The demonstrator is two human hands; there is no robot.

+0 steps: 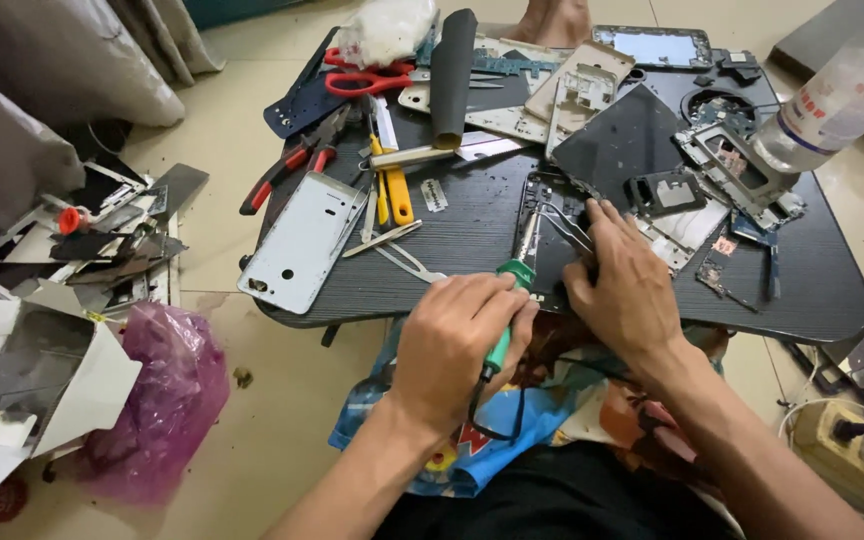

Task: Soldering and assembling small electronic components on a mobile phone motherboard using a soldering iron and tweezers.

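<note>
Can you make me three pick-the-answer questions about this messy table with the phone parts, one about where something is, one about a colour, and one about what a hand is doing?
1. Where do the red-handled scissors lie?
A. at the far side of the black table
B. on the floor
C. in the left hand

2. What colour is the handle of the soldering iron?
A. white
B. green
C. purple

3. What is the right hand doing?
A. resting flat on the floor
B. gripping the plastic bottle
C. holding metal tweezers against the phone board

Answers: 1 A, they lie near the far edge by a white bag. 2 B, green shows where it passes through the left hand. 3 C, the tweezer tips stick out from its fingers over the board.
</note>
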